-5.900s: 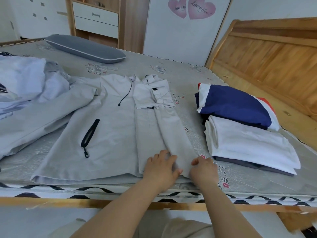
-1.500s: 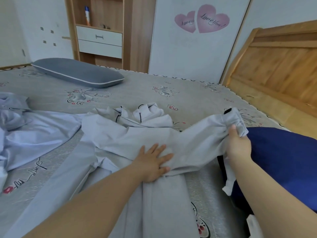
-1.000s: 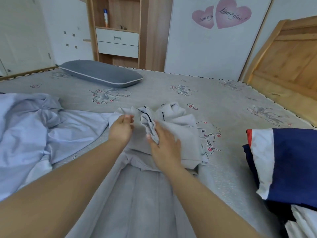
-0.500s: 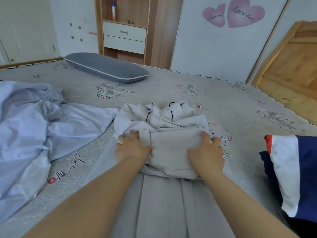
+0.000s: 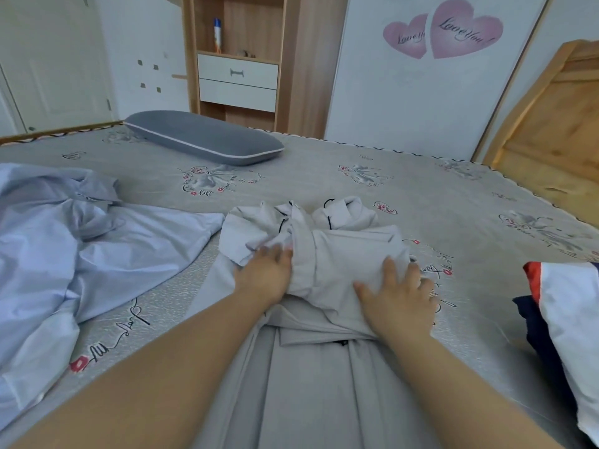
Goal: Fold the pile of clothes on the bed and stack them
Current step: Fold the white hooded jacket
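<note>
Bed: grey printed mattress cover (image 5: pixel 421 196) fills most of the view, with a wooden headboard (image 5: pixel 551 131) at the right edge.
Back wall: white wardrobe door with two pink heart stickers (image 5: pixel 444 29); left of it a wooden shelf unit (image 5: pixel 238 59) with two white drawers and a bottle (image 5: pixel 217 35) standing on the shelf above them.
Pillow: a long grey pillow (image 5: pixel 204 137) lies near the far edge of the bed.
Jacket: the light grey jacket (image 5: pixel 324 260) lies in the middle of the bed, its lower part stretched flat toward the person, its upper part bunched and folded over near the hood (black cords show among the folds).
Left hand: the left hand (image 5: pixel 264 273) lies flat on the left side of the bunched part, fingers straight and pressing the cloth.
Right hand: the right hand (image 5: pixel 398 303) presses the right side of the same fold, fingers spread; the fingertips at the cloth's edge are blurred, so they may be slightly tucked under it.
Unfolded pile: pale blue clothes (image 5: pixel 64 254) lie crumpled on the left, just beside the jacket.
Folded stack: at the right edge, a stack of folded clothes (image 5: pixel 570 319) in white, navy and red, only partly in view.
</note>
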